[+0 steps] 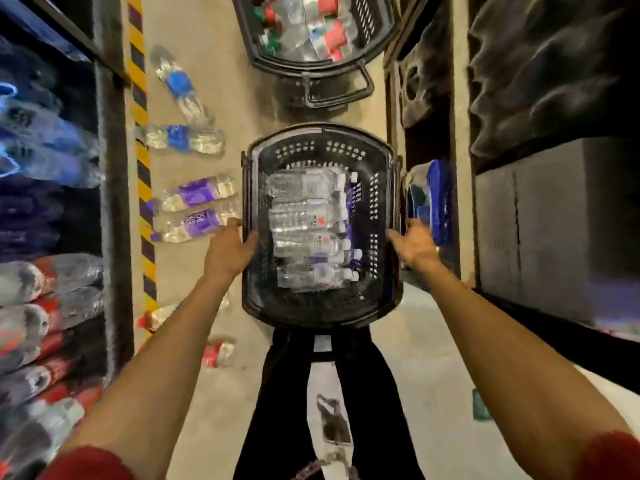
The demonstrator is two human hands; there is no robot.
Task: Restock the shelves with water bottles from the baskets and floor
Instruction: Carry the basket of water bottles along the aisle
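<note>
Basket (320,131) of bottles (304,233), laid crosswise with caps rightward, is flanked straight ahead by both hands: left hand (228,251) gripped on its left rim, right hand (415,247) apparently spread against the right.

No legible txt on labels (202,221)

The person wears black trousers (277,410). Left of the trousers, a red left sleeve (86,462) ends near the elbow above a bare forearm. Right of them, the right sleeve (609,455) matches.
</note>
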